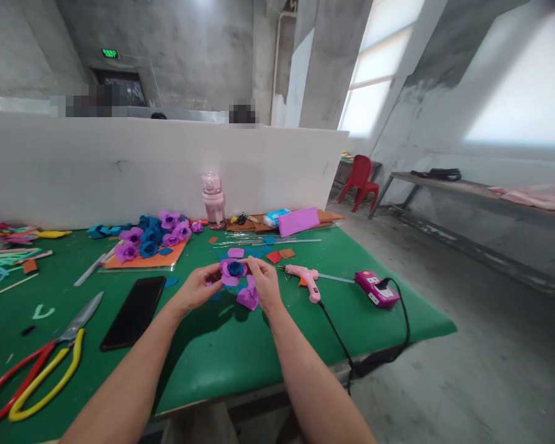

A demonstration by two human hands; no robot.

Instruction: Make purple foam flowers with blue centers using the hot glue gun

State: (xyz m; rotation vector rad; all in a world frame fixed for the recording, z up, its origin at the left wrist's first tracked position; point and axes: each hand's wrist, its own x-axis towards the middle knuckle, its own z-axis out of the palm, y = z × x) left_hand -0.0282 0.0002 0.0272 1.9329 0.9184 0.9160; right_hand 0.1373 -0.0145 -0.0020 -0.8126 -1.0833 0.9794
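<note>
Forearms come in from bottom edge; both hands hold 1 flower (234, 269) above bench (222, 357) centre. L hand (198, 287) fingers pinched on its left petal, R hand (264, 285) fingers clamped on right side w/ a loose purple petal (248, 298) underneath. Glue gun (305, 279) just right, cord trailing to front edge. Phone (133, 311) left, 1 pair scissors (41, 361) further left. Flower pile (152, 237) behind, bottle (213, 200) at back wall. Bare bench in front of hands.
</note>
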